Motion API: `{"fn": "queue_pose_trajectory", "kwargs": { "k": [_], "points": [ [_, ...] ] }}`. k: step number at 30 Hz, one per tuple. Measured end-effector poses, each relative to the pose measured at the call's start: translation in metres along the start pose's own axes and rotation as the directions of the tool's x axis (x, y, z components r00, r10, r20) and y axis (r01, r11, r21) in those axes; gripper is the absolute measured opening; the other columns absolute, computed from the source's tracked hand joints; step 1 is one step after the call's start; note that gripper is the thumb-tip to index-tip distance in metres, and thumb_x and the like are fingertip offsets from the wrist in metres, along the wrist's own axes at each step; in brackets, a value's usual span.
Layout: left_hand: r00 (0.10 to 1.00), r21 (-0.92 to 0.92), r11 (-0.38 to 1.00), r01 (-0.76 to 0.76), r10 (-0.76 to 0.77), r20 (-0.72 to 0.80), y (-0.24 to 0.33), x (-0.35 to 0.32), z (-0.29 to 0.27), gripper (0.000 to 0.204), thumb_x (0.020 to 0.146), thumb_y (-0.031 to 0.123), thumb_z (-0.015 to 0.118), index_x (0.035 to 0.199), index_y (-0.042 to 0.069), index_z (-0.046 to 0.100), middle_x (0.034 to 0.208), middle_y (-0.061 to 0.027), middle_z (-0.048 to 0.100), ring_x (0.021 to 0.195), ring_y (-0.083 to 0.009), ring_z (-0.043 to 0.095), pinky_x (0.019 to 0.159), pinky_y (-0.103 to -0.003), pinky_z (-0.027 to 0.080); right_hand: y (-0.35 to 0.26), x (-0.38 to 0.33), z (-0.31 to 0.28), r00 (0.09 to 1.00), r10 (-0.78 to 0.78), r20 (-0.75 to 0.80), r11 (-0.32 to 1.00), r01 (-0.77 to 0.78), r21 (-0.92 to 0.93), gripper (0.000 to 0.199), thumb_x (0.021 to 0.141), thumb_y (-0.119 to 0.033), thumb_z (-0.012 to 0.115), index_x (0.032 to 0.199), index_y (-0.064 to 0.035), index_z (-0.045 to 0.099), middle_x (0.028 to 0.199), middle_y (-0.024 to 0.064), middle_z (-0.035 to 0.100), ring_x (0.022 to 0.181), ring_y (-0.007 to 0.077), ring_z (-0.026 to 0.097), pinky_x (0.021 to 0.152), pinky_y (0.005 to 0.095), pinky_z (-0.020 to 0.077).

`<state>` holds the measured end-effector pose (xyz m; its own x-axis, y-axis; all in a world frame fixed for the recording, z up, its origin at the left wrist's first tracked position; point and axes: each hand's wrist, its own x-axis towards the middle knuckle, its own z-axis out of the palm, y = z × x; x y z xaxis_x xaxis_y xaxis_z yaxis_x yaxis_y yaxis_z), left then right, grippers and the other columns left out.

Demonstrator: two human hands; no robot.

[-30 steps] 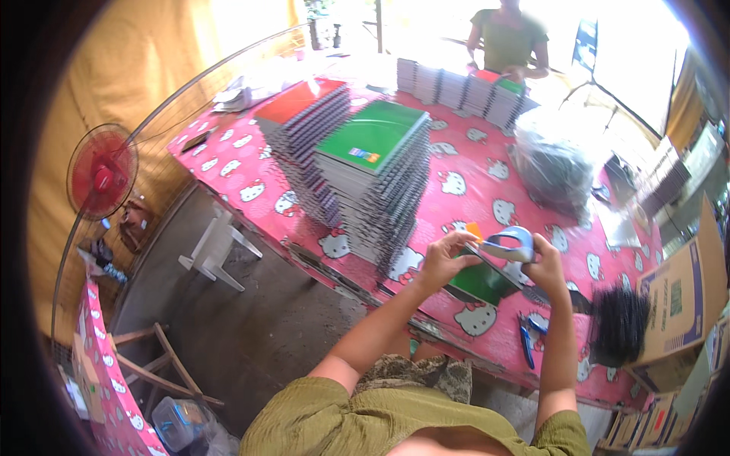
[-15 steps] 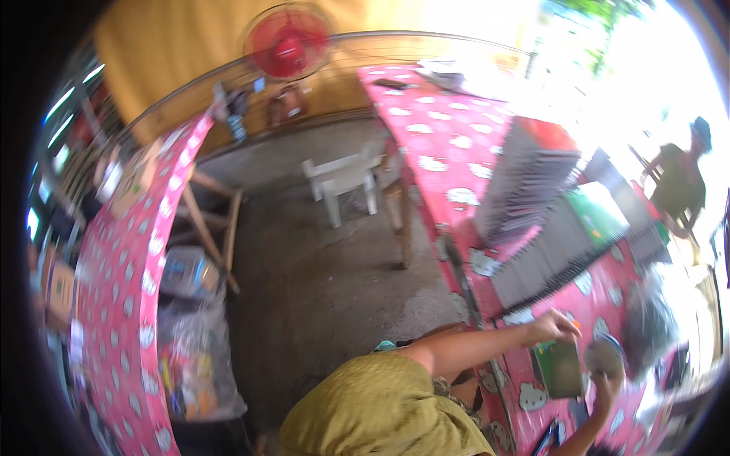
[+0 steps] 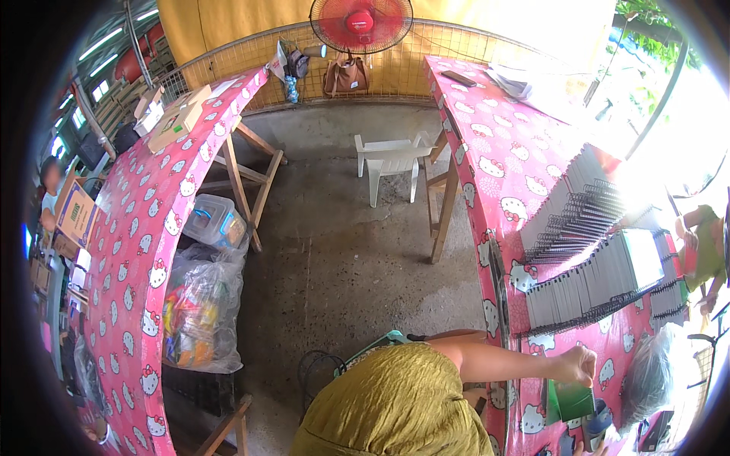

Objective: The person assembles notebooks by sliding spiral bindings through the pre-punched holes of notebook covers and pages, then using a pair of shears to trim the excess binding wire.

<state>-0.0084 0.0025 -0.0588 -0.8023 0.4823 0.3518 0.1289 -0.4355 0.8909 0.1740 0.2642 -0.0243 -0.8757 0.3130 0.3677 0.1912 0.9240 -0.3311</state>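
Over the right-hand table my left hand is closed, fingertips pressed together and pointing down; anything in them is too small to make out. Below it lies a green notebook, partly covered by the hand. At the lower edge only a bit of my right hand shows, its fingers at a round, bluish-grey roll, which looks gripped. What exactly the roll is remains unclear.
Rows of spiral-bound notebooks stand beyond my hands, beside a clear plastic bag. Another pink-covered table is at left. A white plastic chair stands on the floor. At far right is another person.
My view has shifted, so the tables sit differently in it. My right hand and the roll are lower in the picture, the hand nearly cut off. My left hand stays closed above the notebook.
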Motion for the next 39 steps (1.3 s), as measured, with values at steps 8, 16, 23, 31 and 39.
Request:
{"fn": "queue_pose_trajectory", "kwargs": {
  "k": [8, 16, 23, 31, 39],
  "points": [
    [0.721, 0.306, 0.657, -0.688, 0.667, 0.189, 0.033, -0.029, 0.028, 0.015, 0.074, -0.004, 0.069, 0.084, 0.001, 0.059, 0.089, -0.0076, 0.062, 0.087, -0.0251, 0.061, 0.075, -0.036, 0.05, -0.045, -0.097, -0.008, 0.969, -0.164, 0.185, 0.985, 0.172, -0.024, 0.063, 0.08, -0.042, 0.07, 0.126, -0.0018, 0.054, 0.121, 0.0231, 0.056, 0.113, 0.0394, 0.051, 0.097, 0.048, 0.0389],
    [0.88, 0.335, 0.816, -0.47, 0.461, 0.111, -0.001, -0.057, 0.032, 0.019, 0.072, -0.004, 0.068, 0.083, 0.003, 0.054, 0.087, -0.0086, 0.059, 0.086, -0.0289, 0.06, 0.076, -0.038, 0.049, -0.074, -0.12, -0.005, 0.999, 0.013, 0.043, 0.986, -0.005, -0.169, 0.044, 0.088, -0.036, 0.066, 0.113, 0.0009, 0.063, 0.102, 0.0203, 0.065, 0.092, 0.0362, 0.062, 0.082, 0.0441, 0.0497],
    [0.923, 0.348, 0.856, -0.381, 0.374, 0.092, 0.018, -0.061, 0.045, 0.013, 0.073, -0.006, 0.062, 0.08, 0.002, 0.055, 0.081, -0.0094, 0.059, 0.084, -0.0286, 0.057, 0.072, -0.038, 0.047, -0.182, -0.074, -0.015, 0.988, 0.119, -0.096, 0.917, -0.073, 0.392, 0.037, 0.085, -0.028, 0.071, 0.106, 0.002, 0.067, 0.095, 0.0178, 0.068, 0.08, 0.0289, 0.065, 0.072, 0.0382, 0.053],
    [0.862, 0.294, 0.813, -0.502, 0.5, 0.09, 0.014, -0.057, 0.042, 0.012, 0.07, -0.006, 0.063, 0.077, 0.003, 0.058, 0.083, -0.0082, 0.062, 0.086, -0.0287, 0.059, 0.073, -0.037, 0.048, -0.166, -0.067, 0.005, 0.993, 0.029, -0.114, 0.87, 0.031, 0.492, 0.028, 0.084, -0.017, 0.073, 0.103, 0.0031, 0.068, 0.093, 0.0151, 0.069, 0.081, 0.0222, 0.067, 0.073, 0.032, 0.0546],
    [0.837, 0.303, 0.785, -0.541, 0.537, 0.103, 0.001, -0.058, 0.043, 0.012, 0.068, -0.004, 0.065, 0.075, 0.003, 0.06, 0.081, -0.0077, 0.063, 0.082, -0.0285, 0.059, 0.072, -0.038, 0.049, -0.168, -0.067, 0.0, 0.994, 0.012, -0.104, 0.888, 0.037, 0.457, 0.026, 0.083, -0.015, 0.074, 0.101, 0.0027, 0.069, 0.092, 0.0135, 0.069, 0.08, 0.021, 0.065, 0.071, 0.032, 0.0537]
  ]
}}
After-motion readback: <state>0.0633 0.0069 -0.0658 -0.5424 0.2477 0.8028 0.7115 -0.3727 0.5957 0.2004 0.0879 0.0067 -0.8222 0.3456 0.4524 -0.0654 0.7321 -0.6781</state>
